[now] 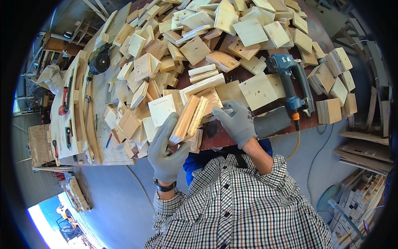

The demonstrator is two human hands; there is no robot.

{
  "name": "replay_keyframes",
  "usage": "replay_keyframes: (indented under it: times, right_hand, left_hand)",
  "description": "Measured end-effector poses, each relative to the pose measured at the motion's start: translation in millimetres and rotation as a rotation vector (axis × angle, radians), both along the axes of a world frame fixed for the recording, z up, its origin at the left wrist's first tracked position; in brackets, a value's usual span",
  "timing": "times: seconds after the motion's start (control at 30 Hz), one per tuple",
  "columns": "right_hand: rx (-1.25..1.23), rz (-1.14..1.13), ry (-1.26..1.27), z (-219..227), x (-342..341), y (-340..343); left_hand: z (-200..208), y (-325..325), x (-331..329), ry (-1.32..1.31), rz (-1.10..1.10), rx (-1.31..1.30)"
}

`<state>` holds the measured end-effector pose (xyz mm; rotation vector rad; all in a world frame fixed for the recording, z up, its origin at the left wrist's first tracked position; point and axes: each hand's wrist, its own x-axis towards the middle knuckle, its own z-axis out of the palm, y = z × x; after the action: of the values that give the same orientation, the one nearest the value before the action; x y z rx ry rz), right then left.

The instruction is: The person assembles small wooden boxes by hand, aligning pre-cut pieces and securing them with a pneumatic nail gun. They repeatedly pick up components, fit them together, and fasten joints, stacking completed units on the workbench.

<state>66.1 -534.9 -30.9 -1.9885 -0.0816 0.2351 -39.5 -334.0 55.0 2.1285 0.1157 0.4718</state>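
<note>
Red tool (63, 108) and pale plastic bag (52, 79) at left, green disc (327, 198) at lower right

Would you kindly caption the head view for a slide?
Gloved left hand holding wood blocks, right hand alongside, before a heap of wooden pieces and a teal tool.

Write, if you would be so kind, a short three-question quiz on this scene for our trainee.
1. True or false: the blue-green power tool lies to the left of the person's right hand.
2. Which colour are the gloves? (a) red (b) grey (c) yellow
3. What does the left hand hold?

Key:
1. False; it lies to the right of that hand.
2. b, grey.
3. Wooden pieces, between fingers and thumb.
</note>
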Motion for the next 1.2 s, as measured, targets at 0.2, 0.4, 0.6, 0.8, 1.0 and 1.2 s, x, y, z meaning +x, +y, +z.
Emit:
replay_keyframes:
  times: [0.2,0.4,0.6,0.8,1.0,1.2]
  right_hand:
    - [0.739,-0.275,0.466,10.7,-2.2,4.2]
    - [0.244,-0.069,-0.168,38.5,-24.3,-8.1]
    - [0.075,0.042,-0.643,60.9,-28.7,-3.9]
    - [-0.024,0.096,-0.785,68.1,-27.3,-5.5]
    - [0.212,-0.067,-0.300,51.9,-30.2,-10.4]
    - [0.474,-0.266,0.102,63.4,-13.5,-14.9]
  left_hand:
    - [-18.9,-2.3,-20.4,0.104,0.260,-0.326]
    - [-36.8,-20.2,-32.1,0.035,0.340,-0.591]
    - [-34.2,-38.0,-23.1,0.045,0.292,-0.560]
    - [-31.7,-41.7,-21.2,0.062,0.255,-0.544]
    - [-50.1,-36.1,-22.3,-0.073,0.288,-1.049]
    - [-65.9,-17.0,-33.7,-0.063,0.060,-1.370]
